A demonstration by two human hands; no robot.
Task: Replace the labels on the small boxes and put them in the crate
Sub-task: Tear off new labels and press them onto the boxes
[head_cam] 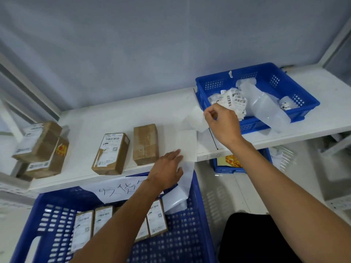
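On the white shelf [85, 118], your left grip [167, 168] lay flat with straight fingers on a white label strip [187, 143], holding nothing. Your right grip [222, 122] was raised at the near corner of the blue basket [311, 103], thumb and forefinger pinching the strip's far end. From there the strip ran back under your left fingers and hung over the shelf edge into the blue crate [190, 243] below.

Just left of the strip stood a bare box [145, 144] with no label. Beside it was a labelled box [111, 153], and two stacked boxes [40, 149] sat well apart at the far left. Inside the crate, several labelled boxes [157, 217] lay side by side, partly hidden by your left forearm. A handwritten paper sign [117, 190] hung on its far wall. The basket held peeled labels [233, 100] and translucent backing [264, 107].
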